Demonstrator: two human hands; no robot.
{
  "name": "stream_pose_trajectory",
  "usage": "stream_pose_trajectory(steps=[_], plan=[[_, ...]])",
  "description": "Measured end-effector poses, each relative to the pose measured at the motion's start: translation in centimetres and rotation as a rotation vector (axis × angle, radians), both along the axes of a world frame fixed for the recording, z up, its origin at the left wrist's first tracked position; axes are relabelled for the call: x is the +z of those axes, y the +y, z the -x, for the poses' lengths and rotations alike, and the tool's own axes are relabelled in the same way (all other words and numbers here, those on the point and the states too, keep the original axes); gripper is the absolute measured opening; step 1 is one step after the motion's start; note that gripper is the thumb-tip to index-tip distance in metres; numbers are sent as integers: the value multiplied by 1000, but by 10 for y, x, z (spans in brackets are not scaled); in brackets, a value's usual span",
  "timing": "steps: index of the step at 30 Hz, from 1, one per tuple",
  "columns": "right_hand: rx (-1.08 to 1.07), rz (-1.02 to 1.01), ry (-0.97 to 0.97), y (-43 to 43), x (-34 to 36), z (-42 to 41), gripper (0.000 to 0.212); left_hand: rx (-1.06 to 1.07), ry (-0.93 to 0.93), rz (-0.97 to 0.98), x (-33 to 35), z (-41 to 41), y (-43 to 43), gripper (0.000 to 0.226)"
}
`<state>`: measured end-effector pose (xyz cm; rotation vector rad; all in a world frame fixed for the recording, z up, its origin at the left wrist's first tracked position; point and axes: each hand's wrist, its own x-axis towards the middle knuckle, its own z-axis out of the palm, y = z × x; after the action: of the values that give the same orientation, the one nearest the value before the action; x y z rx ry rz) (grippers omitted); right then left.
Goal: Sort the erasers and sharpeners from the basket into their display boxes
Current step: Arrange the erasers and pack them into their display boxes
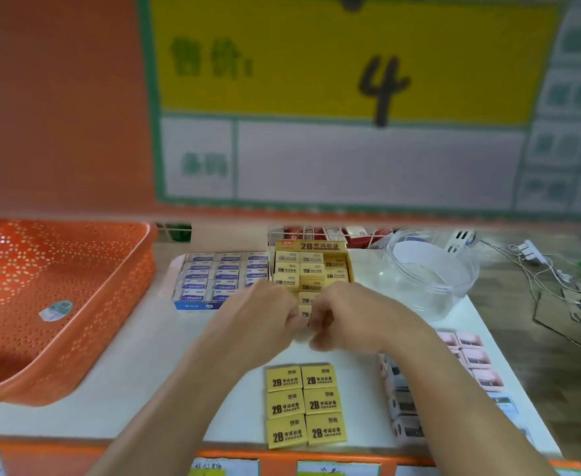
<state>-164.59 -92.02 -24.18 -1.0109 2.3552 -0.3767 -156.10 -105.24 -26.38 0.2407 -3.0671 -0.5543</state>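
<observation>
My left hand [268,317] and my right hand [344,317] meet at the front of the yellow display box [311,246]. Both have curled fingers and pinch a short row of yellow 2B erasers [305,300] between them at the box's front edge. The box holds several more yellow erasers. To its left, a blue display box [193,305] is filled with white and blue erasers. Several loose yellow erasers [304,403] lie in two columns on the white table near me. The orange basket [55,297] stands at the left, and only a sticker shows inside it.
Pink sharpeners [471,355] and grey-white sharpeners [402,407] lie in rows at the right, partly under my right forearm. A clear plastic jar [429,269] stands behind them. Cables [539,269] trail over the wooden surface at far right. A big yellow price sign [316,63] hangs above.
</observation>
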Motion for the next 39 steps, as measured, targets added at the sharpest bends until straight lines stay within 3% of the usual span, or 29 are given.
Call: stream_pose_trajectory(steps=[4, 7, 10, 21, 27, 31, 39], plan=[[34, -112, 20, 10, -3, -15, 22, 34, -213, -91, -8, -23, -1, 17], [62, -161, 23, 10, -5, -22, 26, 64, -318, -171, -12, -30, 1, 25], [68, -149, 31, 11, -6, -26, 22, 51, -296, -161, -12, -32, 6, 14], [30, 0, 16, 18, -6, -29, 14, 83, -224, -265, -10, -35, 8, 20], [-92, 219, 119, 15, -2, -7, 9, 120, 23, -284, 11, -15, -1, 12], [-182, 256, 230, 1, -7, 10, 3, 116, 95, -179, 16, 6, -6, 11], [-242, 151, 250, -19, -14, 25, 25, 88, 99, 59, -9, 26, -17, 22]])
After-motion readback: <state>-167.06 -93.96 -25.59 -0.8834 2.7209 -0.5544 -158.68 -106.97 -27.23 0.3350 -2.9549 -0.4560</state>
